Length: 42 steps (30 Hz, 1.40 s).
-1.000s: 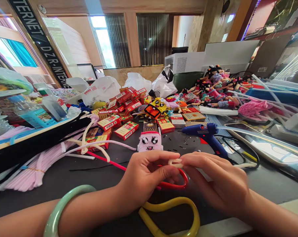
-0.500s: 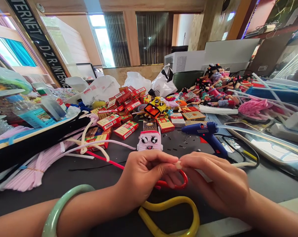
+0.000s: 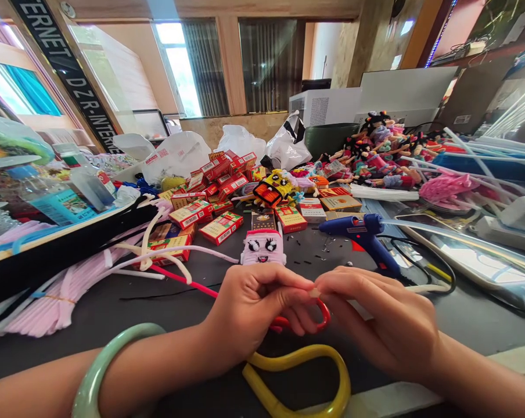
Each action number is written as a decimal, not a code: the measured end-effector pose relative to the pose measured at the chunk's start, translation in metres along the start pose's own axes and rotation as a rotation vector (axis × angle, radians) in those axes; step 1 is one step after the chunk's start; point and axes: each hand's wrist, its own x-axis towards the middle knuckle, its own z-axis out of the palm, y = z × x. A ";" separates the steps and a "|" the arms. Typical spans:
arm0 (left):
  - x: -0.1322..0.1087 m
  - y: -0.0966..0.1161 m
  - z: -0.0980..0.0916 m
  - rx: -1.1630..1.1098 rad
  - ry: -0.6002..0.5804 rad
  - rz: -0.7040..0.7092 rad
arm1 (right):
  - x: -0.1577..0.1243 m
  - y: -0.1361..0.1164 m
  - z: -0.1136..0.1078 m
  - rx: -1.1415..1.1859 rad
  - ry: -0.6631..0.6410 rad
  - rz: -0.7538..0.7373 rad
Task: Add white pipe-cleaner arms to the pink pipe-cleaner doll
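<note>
Fingers of my left hand and right hand closed, pinching a cream pipe-cleaner tip; red loop just below; yellow loop nearer me; glue gun off right.

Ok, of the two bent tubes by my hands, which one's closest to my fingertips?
The red loop, curving right under your left hand and right hand. The yellow tube lies closer to you, apart from your fingers.
</note>
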 end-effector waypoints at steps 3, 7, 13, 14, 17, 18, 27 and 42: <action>0.001 0.000 0.000 -0.003 -0.004 -0.003 | 0.000 -0.001 0.000 0.006 -0.008 -0.002; 0.002 -0.001 0.000 0.002 -0.002 0.006 | 0.003 -0.002 -0.001 0.000 -0.003 -0.006; 0.004 0.000 0.000 -0.010 -0.002 0.039 | 0.004 -0.004 -0.004 -0.082 0.020 0.007; 0.004 0.000 0.000 -0.015 -0.005 0.036 | 0.004 -0.004 -0.005 -0.093 0.039 0.014; 0.004 0.001 -0.001 -0.023 -0.028 0.027 | 0.003 -0.005 -0.005 -0.115 0.058 0.018; 0.004 0.001 -0.001 -0.019 -0.038 0.024 | 0.003 -0.006 -0.005 -0.119 0.054 0.015; 0.003 0.003 0.002 -0.026 -0.035 -0.010 | 0.005 -0.001 -0.005 -0.063 0.002 -0.058; 0.000 0.006 0.003 0.175 -0.005 -0.018 | 0.007 -0.002 -0.004 0.169 -0.017 0.046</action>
